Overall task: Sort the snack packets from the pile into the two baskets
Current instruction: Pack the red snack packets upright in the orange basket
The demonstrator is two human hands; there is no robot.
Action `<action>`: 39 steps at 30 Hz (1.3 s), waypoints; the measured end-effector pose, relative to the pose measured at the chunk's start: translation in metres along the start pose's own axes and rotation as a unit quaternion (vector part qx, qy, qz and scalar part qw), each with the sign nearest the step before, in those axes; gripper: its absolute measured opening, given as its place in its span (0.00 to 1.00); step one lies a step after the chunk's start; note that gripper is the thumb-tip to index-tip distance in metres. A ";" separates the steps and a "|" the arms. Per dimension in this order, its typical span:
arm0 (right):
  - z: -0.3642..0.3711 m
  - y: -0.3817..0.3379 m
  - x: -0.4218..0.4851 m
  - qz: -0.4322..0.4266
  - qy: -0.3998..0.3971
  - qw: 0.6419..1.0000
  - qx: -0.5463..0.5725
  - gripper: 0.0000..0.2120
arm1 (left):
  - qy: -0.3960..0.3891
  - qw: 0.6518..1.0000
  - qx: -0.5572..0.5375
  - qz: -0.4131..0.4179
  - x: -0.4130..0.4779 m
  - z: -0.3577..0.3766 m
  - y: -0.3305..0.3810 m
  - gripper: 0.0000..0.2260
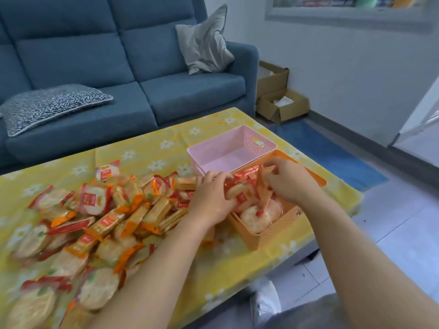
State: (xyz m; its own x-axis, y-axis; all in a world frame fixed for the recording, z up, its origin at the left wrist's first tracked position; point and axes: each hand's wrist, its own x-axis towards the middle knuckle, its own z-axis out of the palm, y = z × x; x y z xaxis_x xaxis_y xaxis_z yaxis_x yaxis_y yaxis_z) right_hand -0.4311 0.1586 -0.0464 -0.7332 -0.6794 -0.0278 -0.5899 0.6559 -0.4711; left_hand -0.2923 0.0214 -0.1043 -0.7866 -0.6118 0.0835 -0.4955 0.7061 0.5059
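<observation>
Both hands are over the orange basket [270, 233] right now. The left hand [211, 198] has its fingers curled over a bunch of round packets [240, 194] at the basket's left rim. The right hand [291, 181] is pinching an upright packet [262, 186] with red-orange edges, which stands on end in the middle of the basket. The hands sit close together with that bunch between them.

In the orange basket, under the hands, there are a few flat round crackers [256, 218] in clear wrap, lying against the near wall. The pink basket [237, 141] sits right behind it, touching or nearly so, and all I can see inside is its pink floor.

The pile [95, 222] is just left of the left hand and spreads toward the near-left corner of the yellow flowered tablecloth [237, 269]. It's a mix of round white crackers and long rectangular bars in orange-and-red wrappers, and the left forearm lies across its near edge. The close-up packets are pretty blurry.

A blue sofa [118, 55] stands behind the table.
</observation>
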 end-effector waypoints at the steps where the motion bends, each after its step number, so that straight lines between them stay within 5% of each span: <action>1: 0.005 -0.004 0.000 -0.019 -0.033 0.999 -0.023 0.21 | -0.016 1.000 0.014 -0.008 -0.003 0.000 0.000 0.21; 5: 0.016 -0.003 0.003 -0.028 -0.153 0.980 -0.122 0.38 | -0.011 0.999 0.018 -0.034 -0.010 -0.015 -0.010 0.19; 7: 0.019 -0.001 0.002 -0.042 -0.188 0.973 -0.126 0.31 | -0.022 0.998 0.025 -0.048 -0.013 -0.021 -0.017 0.19; 9: 0.020 -0.005 0.001 -0.059 -0.158 0.981 -0.097 0.13 | -0.029 0.997 0.050 -0.051 -0.017 -0.024 -0.020 0.18; 13: 0.008 -0.009 0.003 -0.046 -0.013 0.999 -0.005 0.05 | 0.046 0.987 0.156 0.001 -0.016 -0.023 -0.010 0.18; 17: -0.011 -0.010 -0.003 0.007 -0.029 0.984 0.176 0.22 | 0.046 0.980 0.190 0.025 -0.012 -0.017 0.000 0.15; 19: -0.014 -0.011 -0.005 0.034 -0.024 0.974 0.222 0.21 | 0.049 0.988 0.144 0.029 -0.012 -0.020 -0.002 0.11; 22: -0.014 -0.011 -0.006 0.043 -0.020 0.967 0.252 0.13 | 0.065 0.992 -0.097 -0.036 -0.011 -0.031 -0.010 0.11; 26: -0.012 -0.015 -0.004 0.051 -0.019 0.960 0.274 0.11 | 0.183 0.917 -0.321 -0.149 -0.015 -0.051 -0.024 0.13; 31: 0.022 -0.043 -0.009 -0.022 -0.061 0.985 0.160 0.06 | 0.223 0.890 -0.363 -0.159 -0.024 -0.058 -0.035 0.11; 36: 0.069 -0.071 -0.010 -0.088 -0.012 0.993 0.083 0.17 | 0.246 0.873 -0.386 -0.168 -0.031 -0.055 -0.039 0.12; 39: 0.082 -0.074 -0.005 -0.109 -0.116 0.987 0.021 0.16 | 0.245 0.873 -0.387 -0.165 -0.035 -0.057 -0.036 0.19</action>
State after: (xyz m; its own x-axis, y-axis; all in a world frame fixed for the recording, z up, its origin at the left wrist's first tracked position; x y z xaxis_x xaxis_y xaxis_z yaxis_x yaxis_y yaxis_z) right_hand -0.3557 0.0861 -0.0837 -0.4898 -0.8635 -0.1206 -0.7071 0.4743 -0.5244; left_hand -0.2260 -0.0031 -0.0768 -0.3028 -0.9492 0.0850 -0.1180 0.1258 0.9850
